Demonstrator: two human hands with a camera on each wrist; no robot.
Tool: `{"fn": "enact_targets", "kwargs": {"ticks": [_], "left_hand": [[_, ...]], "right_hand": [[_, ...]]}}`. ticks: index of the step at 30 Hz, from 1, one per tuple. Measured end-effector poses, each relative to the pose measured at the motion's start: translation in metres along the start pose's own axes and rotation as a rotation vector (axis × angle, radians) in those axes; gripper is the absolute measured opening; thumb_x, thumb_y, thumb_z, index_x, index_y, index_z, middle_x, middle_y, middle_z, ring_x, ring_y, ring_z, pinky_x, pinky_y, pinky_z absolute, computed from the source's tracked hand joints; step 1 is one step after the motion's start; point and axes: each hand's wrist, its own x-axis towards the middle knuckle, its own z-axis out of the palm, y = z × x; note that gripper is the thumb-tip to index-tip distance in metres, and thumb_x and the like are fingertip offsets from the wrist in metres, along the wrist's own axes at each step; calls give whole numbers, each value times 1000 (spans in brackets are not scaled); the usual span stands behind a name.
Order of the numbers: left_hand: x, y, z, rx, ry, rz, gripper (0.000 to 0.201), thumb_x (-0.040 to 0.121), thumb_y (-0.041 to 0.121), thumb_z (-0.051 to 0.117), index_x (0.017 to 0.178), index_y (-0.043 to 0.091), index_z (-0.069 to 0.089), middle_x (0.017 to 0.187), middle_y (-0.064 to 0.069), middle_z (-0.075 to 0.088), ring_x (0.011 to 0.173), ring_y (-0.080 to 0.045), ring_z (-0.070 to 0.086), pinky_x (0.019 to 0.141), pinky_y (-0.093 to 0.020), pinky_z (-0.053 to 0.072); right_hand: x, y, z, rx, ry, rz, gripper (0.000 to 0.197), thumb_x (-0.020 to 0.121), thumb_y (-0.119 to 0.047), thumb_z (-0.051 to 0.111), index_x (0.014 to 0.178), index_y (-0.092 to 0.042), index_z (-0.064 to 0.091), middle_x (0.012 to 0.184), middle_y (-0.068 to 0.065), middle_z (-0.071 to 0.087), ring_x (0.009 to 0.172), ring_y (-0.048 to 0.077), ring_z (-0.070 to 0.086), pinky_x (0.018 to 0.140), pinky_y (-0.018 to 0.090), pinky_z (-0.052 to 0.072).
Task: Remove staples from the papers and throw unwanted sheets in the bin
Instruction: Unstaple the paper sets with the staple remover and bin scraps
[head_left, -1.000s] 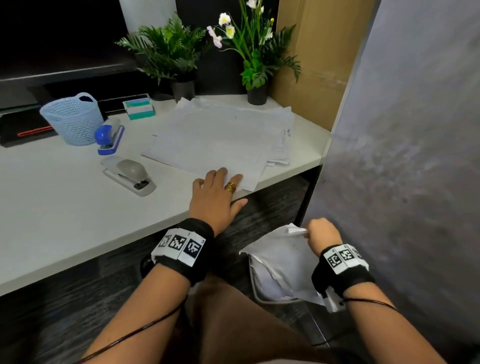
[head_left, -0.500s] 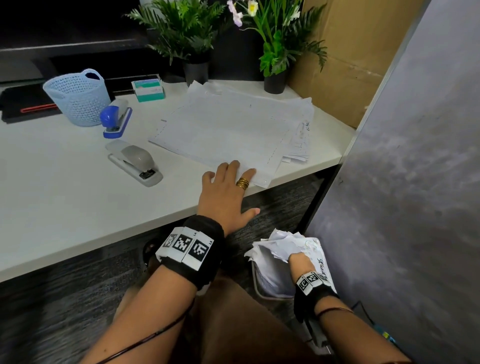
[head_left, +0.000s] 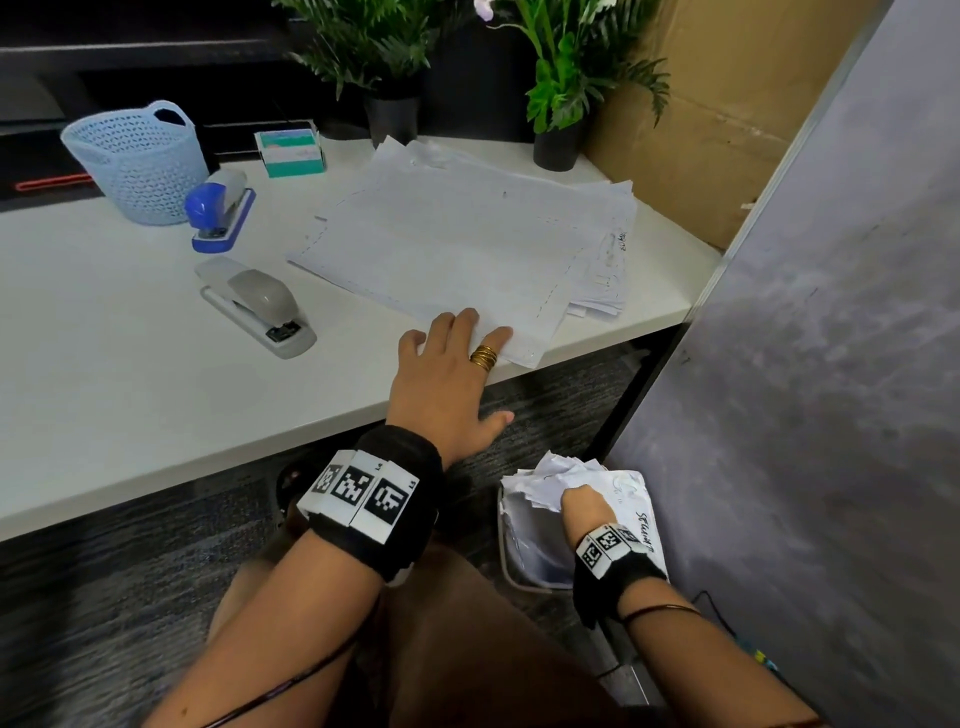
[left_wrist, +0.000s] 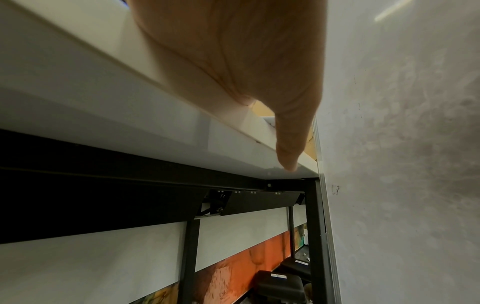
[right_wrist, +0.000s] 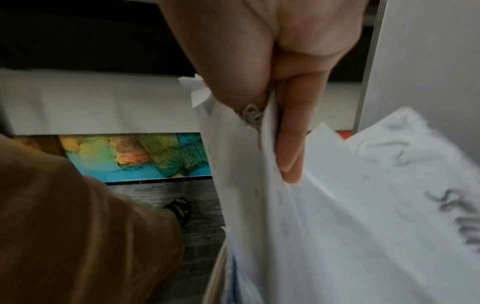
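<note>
Counts: one loose stack of papers (head_left: 457, 244), two staplers, one mesh basket (head_left: 136, 161), one small teal-and-white box (head_left: 291, 151), two potted plants, one bin (head_left: 524, 551).

Left hand (head_left: 447, 379) lay flat, fingers spread and straight, on the desk (head_left: 130, 374) at its front edge; fingertips rested on the near corner of the papers, thumb hung out past the desk edge. The stack fanned away beyond that hand, its near corner sitting right at the desk lip.

Right hand (head_left: 584, 506) was down below desk level, over the bin, thumb and fingers pinching crumpled sheets (right_wrist: 249, 164). More paper with handwriting lay just right of that hand, on the bin's rim.

Grey stapler (head_left: 257, 306) sat left of the left hand, blue stapler (head_left: 218, 210) and basket further left and beyond. Open desk surface left of the left hand. Grey partition (head_left: 810, 364) ran close along the right side of the right hand and bin: tight there.
</note>
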Motion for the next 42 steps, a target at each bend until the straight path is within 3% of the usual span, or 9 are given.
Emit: {"fn": "enact_targets", "kwargs": {"ticks": [4,10,14,17,22,26,31,36,42], "left_hand": [[1,0,1,1,0,5,83,83,64,46,148,29,7,152,-7,11,138,-28,11,106,-44,19],[1,0,2,-8,13,6,82,82,64,45,148,30,8,152,-7,11,138,-27,12,105,-45,19],[0,0,2,-18,20,5,81,82,63,46,147,30,10,151,-7,12,138,-27,12,105,-44,19],[0,-1,1,-20,35,12,80,83,62,46,147,29,10,150,-7,13,137,-27,13,104,-43,19],[-3,0,2,-35,48,10,76,85,58,45,148,29,14,149,-7,21,138,-27,13,108,-47,11],[-5,-6,2,-210,117,-8,61,90,45,46,145,26,29,136,-3,37,131,-23,28,107,-38,17],[-8,-14,4,-420,347,-12,29,93,30,52,112,16,68,99,-3,60,95,-27,56,94,-34,25],[-10,-9,7,-452,401,6,40,96,39,37,97,19,72,92,2,64,90,-17,60,111,-44,10],[-13,-14,12,-802,522,113,38,93,34,41,87,9,69,85,1,63,85,-10,55,100,-27,33]], "right_hand": [[20,-10,29,99,-172,90,37,80,-55,37,76,-24,56,81,-5,58,86,16,57,71,26,21],[7,1,71,356,-585,61,53,98,-50,32,135,-14,42,132,15,54,122,31,49,105,36,32],[-1,10,53,420,-492,121,62,94,-60,27,125,-13,51,120,14,62,114,31,55,99,36,35],[-4,15,24,382,-135,87,68,87,-69,24,108,-18,64,104,4,68,104,26,59,93,31,37],[8,-3,-67,665,301,108,21,92,-31,56,93,-14,70,83,6,70,78,24,65,67,29,48],[15,-26,-148,823,594,-31,19,91,-22,58,77,-11,66,71,0,63,65,13,55,64,21,38],[24,-40,-184,1177,476,184,62,91,-48,51,60,6,53,55,17,57,49,28,53,61,27,50],[21,-46,-200,1330,241,311,38,83,-42,67,90,-6,54,71,15,64,38,15,56,44,28,53],[21,-39,-209,1788,234,405,70,84,-9,69,138,-13,25,91,-1,54,85,17,58,59,30,55]]}}
